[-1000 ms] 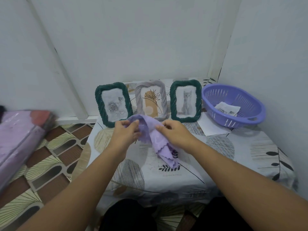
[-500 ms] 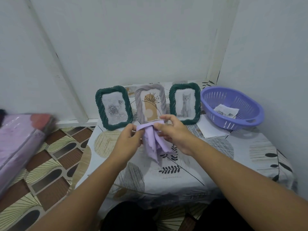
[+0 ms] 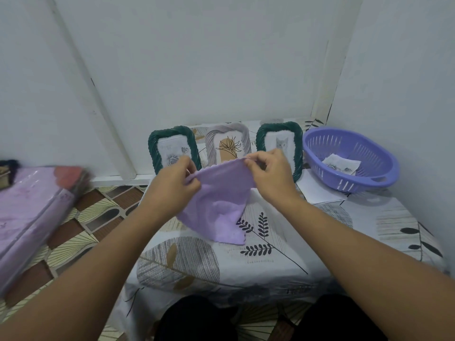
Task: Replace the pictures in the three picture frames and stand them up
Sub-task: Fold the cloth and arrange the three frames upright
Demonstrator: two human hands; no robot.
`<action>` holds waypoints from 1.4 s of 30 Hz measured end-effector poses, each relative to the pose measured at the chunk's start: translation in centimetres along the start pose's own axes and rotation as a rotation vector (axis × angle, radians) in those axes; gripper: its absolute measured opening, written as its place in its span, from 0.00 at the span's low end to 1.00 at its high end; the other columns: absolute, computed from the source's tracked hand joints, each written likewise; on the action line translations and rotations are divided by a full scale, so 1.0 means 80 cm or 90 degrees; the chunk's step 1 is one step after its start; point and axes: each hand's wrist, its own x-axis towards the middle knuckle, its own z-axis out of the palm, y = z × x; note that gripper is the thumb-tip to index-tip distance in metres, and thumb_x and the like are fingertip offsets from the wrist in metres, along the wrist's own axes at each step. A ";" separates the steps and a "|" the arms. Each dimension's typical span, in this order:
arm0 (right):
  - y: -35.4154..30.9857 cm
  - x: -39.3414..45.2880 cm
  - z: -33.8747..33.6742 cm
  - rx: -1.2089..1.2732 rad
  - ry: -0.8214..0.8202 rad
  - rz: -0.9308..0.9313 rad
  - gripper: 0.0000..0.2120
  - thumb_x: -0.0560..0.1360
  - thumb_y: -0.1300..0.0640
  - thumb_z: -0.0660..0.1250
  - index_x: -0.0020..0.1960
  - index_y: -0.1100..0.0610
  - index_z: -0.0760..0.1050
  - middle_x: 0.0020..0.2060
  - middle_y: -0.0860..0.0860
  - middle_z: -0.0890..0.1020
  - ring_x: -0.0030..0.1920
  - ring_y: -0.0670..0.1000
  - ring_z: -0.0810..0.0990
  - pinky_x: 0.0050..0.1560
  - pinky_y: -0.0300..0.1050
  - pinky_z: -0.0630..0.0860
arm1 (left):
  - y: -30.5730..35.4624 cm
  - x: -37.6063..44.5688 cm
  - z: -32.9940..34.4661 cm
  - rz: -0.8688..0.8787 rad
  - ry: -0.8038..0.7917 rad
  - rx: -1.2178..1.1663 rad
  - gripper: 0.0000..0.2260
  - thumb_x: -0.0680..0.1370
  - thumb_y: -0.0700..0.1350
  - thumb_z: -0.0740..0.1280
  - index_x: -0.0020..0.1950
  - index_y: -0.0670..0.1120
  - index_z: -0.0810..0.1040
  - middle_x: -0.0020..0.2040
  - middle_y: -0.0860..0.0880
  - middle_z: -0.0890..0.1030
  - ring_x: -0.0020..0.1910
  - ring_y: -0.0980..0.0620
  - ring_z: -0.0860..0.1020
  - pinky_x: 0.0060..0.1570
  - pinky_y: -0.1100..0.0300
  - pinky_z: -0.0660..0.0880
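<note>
Change: since the earlier frame both hands have risen and drawn apart, so the bunched cloth is now spread open between them.
Table: low table under a white leaf-printed cloth [image 3: 283, 262], set in the wall corner.
Basket: oval lilac slotted plastic basket [image 3: 384, 168] at the table's far right, holding a few loose printed pictures [image 3: 341, 163]; a white sheet [image 3: 320, 193] lies partly under it.
Cloth: lilac scallop-edged cleaning cloth [image 3: 219, 205], held up by its top edge, its lower corner hanging just above the table.
Frames: three frames stand upright in a row at the back — dark green rope-edged frame with a rose picture [image 3: 172, 148] on the left, grey frame with a plant drawing [image 3: 227, 141] in the middle, dark green frame with a kitten picture [image 3: 283, 143] on the right.
Hands: left hand [image 3: 172, 185] and right hand [image 3: 270, 173] are apart, each pinching an upper corner of the cloth.
</note>
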 end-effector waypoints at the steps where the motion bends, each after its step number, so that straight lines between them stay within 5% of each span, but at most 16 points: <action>1: -0.001 0.004 -0.003 -0.001 0.021 0.020 0.07 0.80 0.51 0.69 0.54 0.49 0.84 0.48 0.49 0.71 0.49 0.48 0.74 0.55 0.40 0.71 | -0.006 0.003 -0.005 0.012 -0.015 0.015 0.03 0.79 0.45 0.67 0.49 0.50 0.73 0.40 0.52 0.79 0.39 0.49 0.77 0.38 0.53 0.74; 6: 0.009 0.007 -0.018 -0.028 0.041 0.045 0.06 0.80 0.50 0.69 0.54 0.48 0.84 0.50 0.49 0.69 0.52 0.48 0.71 0.57 0.39 0.68 | -0.035 0.007 -0.022 0.035 -0.040 0.014 0.12 0.82 0.47 0.66 0.40 0.43 0.75 0.34 0.50 0.73 0.35 0.48 0.71 0.34 0.55 0.64; 11: 0.019 0.011 -0.015 -0.022 0.050 0.075 0.06 0.81 0.49 0.67 0.52 0.47 0.82 0.52 0.52 0.73 0.46 0.44 0.73 0.54 0.43 0.72 | -0.047 0.008 -0.018 -0.054 0.014 -0.088 0.07 0.82 0.46 0.65 0.45 0.49 0.77 0.39 0.48 0.80 0.40 0.49 0.78 0.37 0.56 0.72; 14: 0.024 0.023 -0.014 -0.016 0.029 0.110 0.07 0.80 0.47 0.67 0.48 0.46 0.82 0.44 0.53 0.81 0.43 0.52 0.79 0.46 0.51 0.78 | -0.051 0.016 -0.012 -0.103 0.006 -0.151 0.08 0.83 0.45 0.65 0.45 0.48 0.79 0.40 0.46 0.81 0.39 0.47 0.80 0.34 0.58 0.72; 16: 0.013 0.036 -0.016 0.017 0.022 0.116 0.07 0.81 0.49 0.67 0.48 0.49 0.83 0.41 0.51 0.83 0.42 0.53 0.81 0.45 0.51 0.78 | -0.040 0.026 -0.018 -0.123 0.063 -0.212 0.09 0.83 0.45 0.64 0.44 0.47 0.78 0.37 0.50 0.77 0.34 0.50 0.74 0.31 0.61 0.67; 21: -0.022 0.057 -0.032 0.139 0.103 0.064 0.08 0.82 0.50 0.66 0.53 0.50 0.83 0.52 0.47 0.83 0.52 0.45 0.80 0.52 0.43 0.77 | -0.006 0.035 -0.053 -0.052 0.220 -0.277 0.09 0.83 0.48 0.64 0.44 0.50 0.76 0.35 0.56 0.74 0.31 0.60 0.68 0.30 0.69 0.66; 24: -0.013 0.029 -0.041 0.162 0.102 0.039 0.07 0.83 0.52 0.64 0.51 0.50 0.80 0.45 0.43 0.82 0.45 0.40 0.78 0.45 0.38 0.74 | -0.003 0.005 -0.056 0.008 0.156 -0.274 0.09 0.84 0.49 0.63 0.46 0.50 0.77 0.32 0.60 0.74 0.29 0.61 0.68 0.29 0.70 0.66; 30: 0.062 -0.051 -0.039 0.099 -0.034 0.093 0.05 0.81 0.52 0.67 0.48 0.47 0.81 0.39 0.52 0.83 0.39 0.54 0.81 0.44 0.55 0.79 | -0.048 -0.077 -0.017 -0.009 -0.102 -0.185 0.07 0.83 0.49 0.64 0.45 0.53 0.78 0.34 0.52 0.77 0.28 0.60 0.69 0.32 0.63 0.69; 36: 0.088 -0.070 -0.061 0.143 -0.164 0.149 0.07 0.77 0.52 0.73 0.45 0.54 0.84 0.40 0.58 0.84 0.39 0.46 0.76 0.42 0.42 0.72 | -0.072 -0.116 0.015 -0.076 -0.228 -0.231 0.09 0.81 0.47 0.69 0.42 0.55 0.76 0.30 0.54 0.73 0.32 0.53 0.73 0.42 0.43 0.79; 42: 0.094 -0.051 -0.056 0.127 -0.248 0.206 0.07 0.78 0.53 0.72 0.46 0.57 0.84 0.38 0.49 0.83 0.40 0.44 0.77 0.43 0.38 0.72 | -0.079 -0.103 0.027 -0.186 -0.239 -0.282 0.13 0.81 0.47 0.69 0.36 0.57 0.78 0.29 0.53 0.74 0.31 0.53 0.73 0.38 0.51 0.73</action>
